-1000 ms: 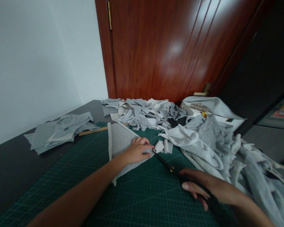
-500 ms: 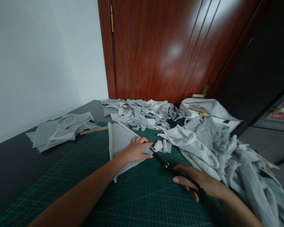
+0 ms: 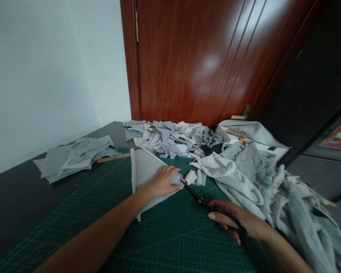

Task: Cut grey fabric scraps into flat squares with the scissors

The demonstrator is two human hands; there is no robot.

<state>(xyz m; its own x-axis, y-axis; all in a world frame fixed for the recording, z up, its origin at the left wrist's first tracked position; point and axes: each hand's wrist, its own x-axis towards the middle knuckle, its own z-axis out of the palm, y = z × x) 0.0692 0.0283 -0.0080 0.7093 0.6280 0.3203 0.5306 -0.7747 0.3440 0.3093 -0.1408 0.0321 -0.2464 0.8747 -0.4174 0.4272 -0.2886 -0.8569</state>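
Observation:
A light grey piece of fabric (image 3: 146,170) with pale edging along its left side lies on the green cutting mat (image 3: 170,235). My left hand (image 3: 165,181) rests flat on its right part, fingers stretched and thumb apart, with the fabric's right corner showing between them. My right hand (image 3: 230,216) is wrapped round the handles of black scissors (image 3: 197,198). Their blades look closed or nearly so, and the tips meet the fabric corner beside my left thumb. Small pale offcuts (image 3: 191,177) lie just right of the tips.
A stack of grey fabric pieces (image 3: 76,155) and a wooden strip (image 3: 113,157) lie to the left. Heaped scraps (image 3: 173,136) line the back before a brown door (image 3: 182,60). Crumpled grey cloth (image 3: 252,170) fills the right side, near a white box (image 3: 278,151).
The left index finger has drawn back slightly, baring more of the fabric's corner at the scissor tips. The view has shifted a little; both hands stay nearly in place.

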